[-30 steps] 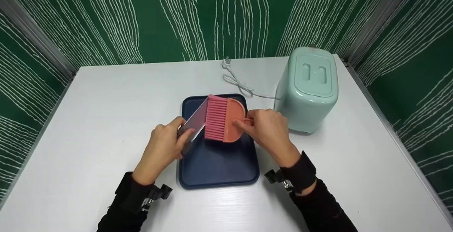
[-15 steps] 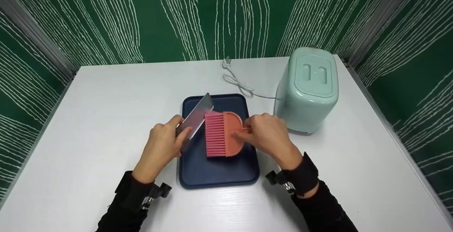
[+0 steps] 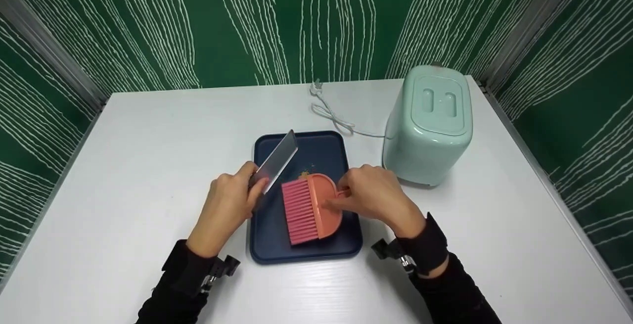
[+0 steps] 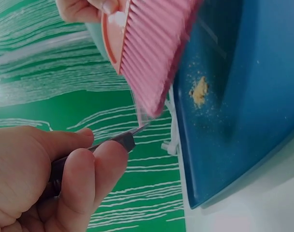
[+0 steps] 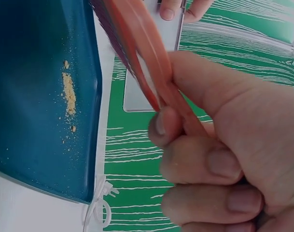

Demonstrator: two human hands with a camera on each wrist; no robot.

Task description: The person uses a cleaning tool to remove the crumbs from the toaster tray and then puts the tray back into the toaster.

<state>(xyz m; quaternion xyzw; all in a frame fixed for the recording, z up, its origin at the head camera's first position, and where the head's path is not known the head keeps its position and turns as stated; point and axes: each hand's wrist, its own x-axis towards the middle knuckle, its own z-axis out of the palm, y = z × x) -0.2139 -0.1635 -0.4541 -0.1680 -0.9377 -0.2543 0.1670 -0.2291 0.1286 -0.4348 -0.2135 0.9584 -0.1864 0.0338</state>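
My left hand [image 3: 228, 198] grips the dark handle of a cleaver [image 3: 281, 160], its broad metal blade slanting up over the left side of a navy tray [image 3: 269, 247]. My right hand [image 3: 378, 193] holds a small orange hand brush [image 3: 300, 211] by its handle, pink bristles facing left above the tray's lower half. A short gap separates brush and blade in the head view. Yellowish crumbs [image 5: 68, 93] lie in a small heap on the tray, with finer specks scattered around them. In the head view the brush partly hides this heap.
A mint-green toaster [image 3: 440, 121] stands right of the tray, close behind my right hand. Its white cord and plug [image 3: 329, 111] lie on the white table [image 3: 173, 141] beyond the tray. Green walls with white lines enclose the table's back and sides.
The brush has moved down toward me, away from the blade, and tilted slightly. Crumbs now show beyond it on the tray. The left hand and cleaver have barely moved.
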